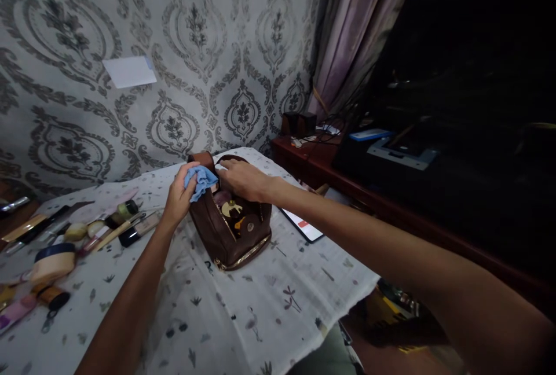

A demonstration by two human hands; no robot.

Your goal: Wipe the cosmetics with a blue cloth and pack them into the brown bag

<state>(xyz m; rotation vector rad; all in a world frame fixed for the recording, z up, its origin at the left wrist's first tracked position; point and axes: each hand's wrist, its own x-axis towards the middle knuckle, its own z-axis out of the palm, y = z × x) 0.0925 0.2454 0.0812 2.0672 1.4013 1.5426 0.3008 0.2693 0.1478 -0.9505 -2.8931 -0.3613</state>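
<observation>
A brown bag with gold zippers lies unzipped on a patterned white cloth. My left hand grips a crumpled blue cloth at the bag's left upper edge. Across the far part of the opening, my right hand has its fingers bent onto the bag's upper edge; its fingertips are partly hidden. Inside the bag show a pale yellow item, a small orange-yellow item and a round metal snap. The bag's brown strap stands up behind my left hand.
Makeup items spread over the left side, among them a wide jar, a bottle and brushes. A lit phone or tablet lies right of the bag. Beyond it stands a reddish-brown desk with a large dark screen.
</observation>
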